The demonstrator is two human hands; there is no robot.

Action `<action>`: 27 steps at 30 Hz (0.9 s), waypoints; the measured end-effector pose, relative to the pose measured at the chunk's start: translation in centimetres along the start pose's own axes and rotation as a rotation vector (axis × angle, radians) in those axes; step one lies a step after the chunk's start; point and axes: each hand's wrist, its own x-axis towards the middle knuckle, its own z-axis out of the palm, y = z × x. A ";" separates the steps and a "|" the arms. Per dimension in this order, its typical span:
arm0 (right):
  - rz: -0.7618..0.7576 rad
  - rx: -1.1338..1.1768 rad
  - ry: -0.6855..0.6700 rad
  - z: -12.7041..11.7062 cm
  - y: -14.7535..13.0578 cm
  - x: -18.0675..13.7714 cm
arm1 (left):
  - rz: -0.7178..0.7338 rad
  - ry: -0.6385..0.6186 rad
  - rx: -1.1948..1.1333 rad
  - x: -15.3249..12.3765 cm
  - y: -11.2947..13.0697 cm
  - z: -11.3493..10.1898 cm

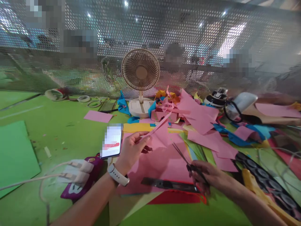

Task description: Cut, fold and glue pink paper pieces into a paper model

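Pinching strip [160,125] edge, L hand [133,149]; R hand [207,175] holds scissors [185,160].

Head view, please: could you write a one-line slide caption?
The left hand holds up a pink paper strip while the right hand grips scissors above a pink sheet.

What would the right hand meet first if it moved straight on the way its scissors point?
Most likely the pink paper that the left hand holds: the scissors in the right hand point up-left towards it, though depth is unclear.
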 end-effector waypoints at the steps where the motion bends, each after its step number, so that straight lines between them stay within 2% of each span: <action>1: -0.008 -0.011 -0.022 0.3 -0.3 0.1 | 0.000 0.003 -0.002 0.0 0.0 0.0; 4: -0.005 -0.043 -0.056 1.1 -1.2 0.4 | 0.009 -0.008 0.008 -0.2 -0.2 0.1; 8: 0.018 -0.040 -0.036 1.7 -1.9 0.7 | 0.005 -0.059 0.029 -0.6 -0.5 0.6; 17: 0.021 -0.070 -0.037 1.5 -1.3 0.8 | -0.019 -0.116 0.025 -0.7 -1.2 1.1; 27: -0.007 -0.037 -0.056 1.5 -1.2 0.6 | -0.047 -0.098 0.001 -0.7 -1.0 1.1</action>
